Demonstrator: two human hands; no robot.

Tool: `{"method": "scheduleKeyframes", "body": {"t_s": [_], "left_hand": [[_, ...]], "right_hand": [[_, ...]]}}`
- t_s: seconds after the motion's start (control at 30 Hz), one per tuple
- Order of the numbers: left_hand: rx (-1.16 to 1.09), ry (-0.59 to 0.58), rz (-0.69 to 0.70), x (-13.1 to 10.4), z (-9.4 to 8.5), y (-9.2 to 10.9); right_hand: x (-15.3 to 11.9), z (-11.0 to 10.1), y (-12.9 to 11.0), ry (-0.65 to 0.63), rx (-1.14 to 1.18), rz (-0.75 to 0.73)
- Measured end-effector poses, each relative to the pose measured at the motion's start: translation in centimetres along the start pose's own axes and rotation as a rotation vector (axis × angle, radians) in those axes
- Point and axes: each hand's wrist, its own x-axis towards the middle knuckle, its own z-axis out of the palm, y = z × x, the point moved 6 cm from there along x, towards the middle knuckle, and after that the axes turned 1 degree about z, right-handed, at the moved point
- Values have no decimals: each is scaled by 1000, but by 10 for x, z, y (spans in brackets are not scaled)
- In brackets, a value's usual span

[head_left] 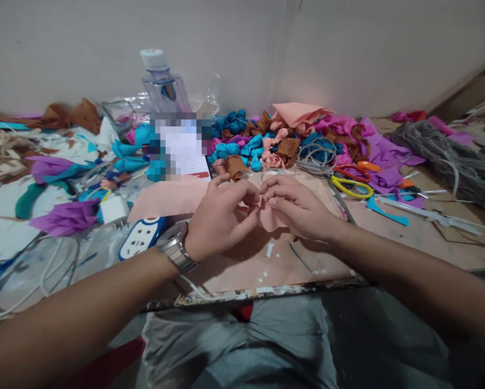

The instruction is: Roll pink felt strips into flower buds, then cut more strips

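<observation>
From my seat I have the left hand (228, 210) and the right hand (303, 208) meeting over the table (234, 275), fingertips almost touching. Each looks closed in a light pinch on the same small piece of pink paper (268, 220), which hangs between them just above the surface; the exact contact on the left is partly hidden by its curled fingers. I judge the step in hand to be shaping that piece with the fingertips. For the next move I'd want one pinch kept steady while the other gathers or turns the edge, gently, since thin paper could crease or tear. Left of the hands lies a larger pink sheet (167, 200), near the power strip (141, 237). Beyond sit the phone (183, 148) and a heap of crumpled coloured paper (280, 154), with scissors (350, 181) to the right and the bottle (167, 89) farther back.
</observation>
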Motion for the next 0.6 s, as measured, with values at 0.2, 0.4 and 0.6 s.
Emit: {"method": "scheduleKeyframes", "body": {"t_s": [0.2,0.4,0.6], "left_hand": [[-23,-15,-1,-1,3,0],[-39,-34,-9,-1,2,1],[-36,-10,-14,1,-2,0]], "right_hand": [[-1,-1,-8,11,-149,-100],[0,-1,-13,-11,-105,-117],[0,-4,-11,-5,-134,-152]]}}
